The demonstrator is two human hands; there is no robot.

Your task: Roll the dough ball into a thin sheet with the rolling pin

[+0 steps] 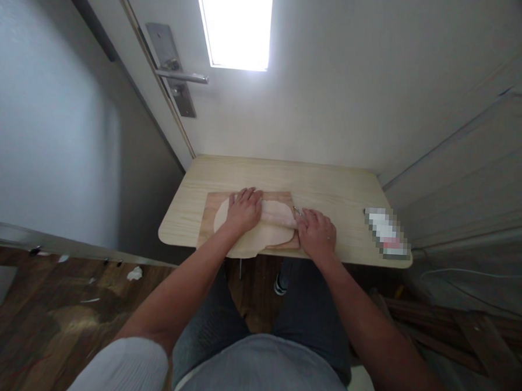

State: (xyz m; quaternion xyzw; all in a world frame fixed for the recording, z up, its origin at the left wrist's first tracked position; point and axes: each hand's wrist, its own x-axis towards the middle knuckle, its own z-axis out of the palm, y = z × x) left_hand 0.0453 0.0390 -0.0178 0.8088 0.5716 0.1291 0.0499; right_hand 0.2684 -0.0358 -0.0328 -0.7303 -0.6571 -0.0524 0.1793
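Observation:
A thin, pale sheet of dough (265, 233) lies on a wooden board (208, 216), its front edge hanging over the table's edge. Along its far side the dough forms a roll, apparently wrapped round a rolling pin that is mostly hidden. My left hand (245, 209) presses over the left part of this roll, fingers pointing away from me. At the roll's right end my right hand (318, 230) is closed round what looks like the pin's end. Just beyond that hand a small metal loop (297, 210) shows at the board's edge.
The board rests on a narrow light wood table (332, 182) against a white door with a lever handle (182, 76). A pixelated flat object (385, 232) lies at the table's right. Crumpled paper (135, 273) is on the floor to the left; dark wooden beams (446, 330) stand low at right.

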